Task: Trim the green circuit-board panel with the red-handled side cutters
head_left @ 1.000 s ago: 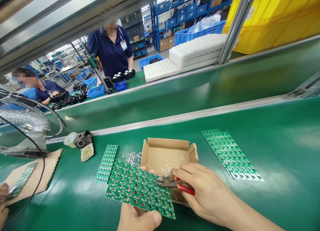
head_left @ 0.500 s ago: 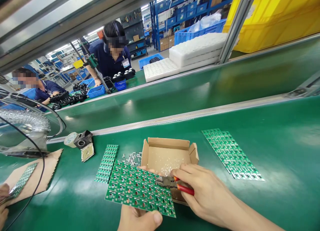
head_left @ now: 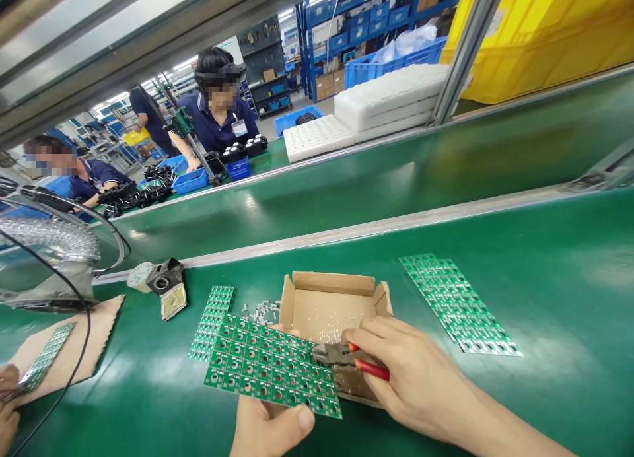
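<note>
Shifted slightly left, circuit panel (head_left: 272, 368) in left hand (head_left: 270, 427); right hand (head_left: 411, 378) grips half-hidden cutters (head_left: 347, 359).

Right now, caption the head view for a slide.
Left hand holds circuit panel; right hand applies red-handled cutters above cardboard box.

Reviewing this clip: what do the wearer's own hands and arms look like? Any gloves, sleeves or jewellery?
Both are bare. The left hand has no glove and no ring on the part in view, and a short, unpainted thumbnail; its wrist is cut off by the lower edge. The right hand is also ungloved, with no ring visible. The right forearm shows no sleeve, watch or strap.
</note>
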`<state>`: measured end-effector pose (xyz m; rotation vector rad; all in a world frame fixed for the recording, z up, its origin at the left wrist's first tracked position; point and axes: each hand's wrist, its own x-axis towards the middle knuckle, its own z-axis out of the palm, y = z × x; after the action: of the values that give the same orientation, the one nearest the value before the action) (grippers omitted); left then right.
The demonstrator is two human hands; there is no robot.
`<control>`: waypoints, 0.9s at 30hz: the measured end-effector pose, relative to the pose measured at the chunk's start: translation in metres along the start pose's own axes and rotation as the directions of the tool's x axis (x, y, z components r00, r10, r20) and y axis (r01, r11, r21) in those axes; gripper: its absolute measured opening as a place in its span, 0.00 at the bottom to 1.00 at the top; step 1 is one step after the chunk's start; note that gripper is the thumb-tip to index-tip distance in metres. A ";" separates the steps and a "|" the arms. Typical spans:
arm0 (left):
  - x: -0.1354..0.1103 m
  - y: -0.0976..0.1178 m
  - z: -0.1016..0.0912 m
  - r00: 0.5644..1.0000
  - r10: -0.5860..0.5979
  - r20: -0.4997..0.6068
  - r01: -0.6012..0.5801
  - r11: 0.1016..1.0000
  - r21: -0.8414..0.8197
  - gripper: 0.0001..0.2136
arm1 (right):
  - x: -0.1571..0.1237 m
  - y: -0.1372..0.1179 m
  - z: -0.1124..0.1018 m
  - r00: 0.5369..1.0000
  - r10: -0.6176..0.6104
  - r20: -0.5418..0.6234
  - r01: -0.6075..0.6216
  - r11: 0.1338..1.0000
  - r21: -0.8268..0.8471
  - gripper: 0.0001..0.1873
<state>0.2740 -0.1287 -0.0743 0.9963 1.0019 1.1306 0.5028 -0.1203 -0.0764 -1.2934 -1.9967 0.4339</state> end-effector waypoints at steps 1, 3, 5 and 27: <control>0.001 0.001 0.004 1.000 0.008 -0.024 -0.009 0.997 -0.076 0.45 | 0.000 0.000 0.000 1.000 0.010 0.020 -0.010 1.000 0.010 0.08; 0.002 0.002 0.009 0.997 0.012 -0.070 -0.022 0.990 -0.140 0.47 | -0.001 0.001 0.002 0.997 0.043 0.070 -0.045 0.998 0.034 0.08; 0.001 0.003 0.009 0.999 -0.010 -0.044 0.007 0.997 -0.073 0.48 | -0.002 0.000 0.003 0.991 0.074 0.110 -0.080 0.996 0.047 0.09; 0.002 0.008 0.004 0.989 -0.054 0.135 0.055 0.998 -0.003 0.44 | -0.004 -0.005 0.003 0.991 0.059 0.118 -0.065 0.997 0.047 0.06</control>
<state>0.2763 -0.1261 -0.0662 1.0202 0.9102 1.0073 0.4989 -0.1252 -0.0768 -1.3283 -2.0319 0.5987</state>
